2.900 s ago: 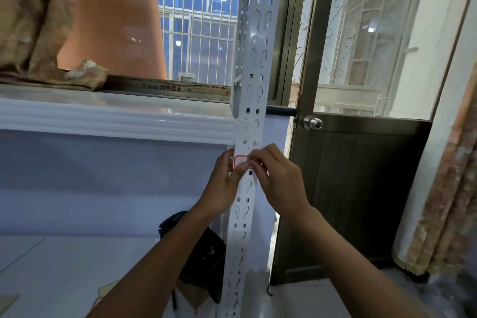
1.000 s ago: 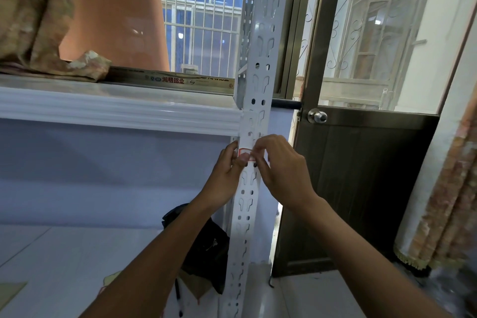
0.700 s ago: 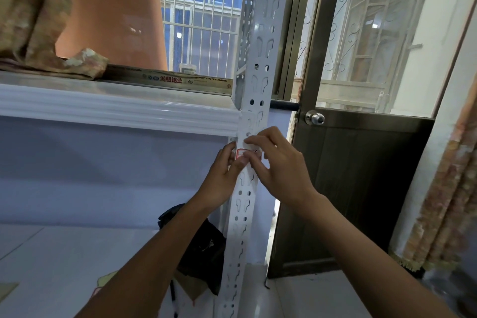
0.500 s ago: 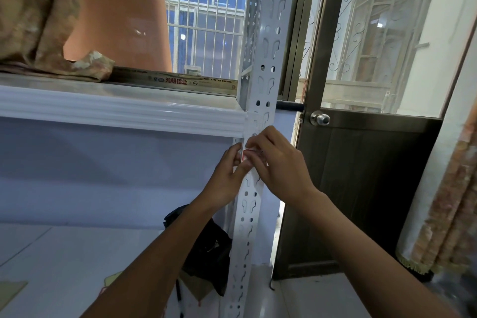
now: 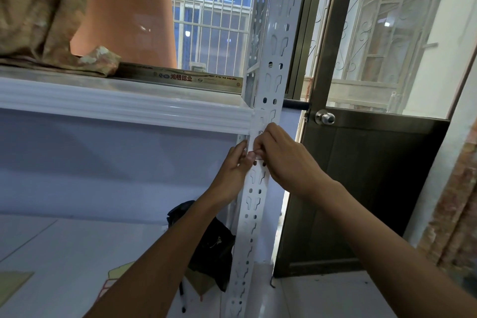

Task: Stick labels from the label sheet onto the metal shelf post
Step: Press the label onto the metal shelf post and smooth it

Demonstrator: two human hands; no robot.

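The white slotted shelf post (image 5: 258, 188) stands nearly upright, leaning slightly right toward its top. Just below the white sill (image 5: 124, 108), the left hand (image 5: 232, 170) and right hand (image 5: 284, 160) pinch a small label (image 5: 257, 160) against its face.

White shelf post (image 5: 268, 90) with keyhole slots; dark brown door (image 5: 361, 188); black bag (image 5: 211, 245); floral tan curtain (image 5: 38, 8).
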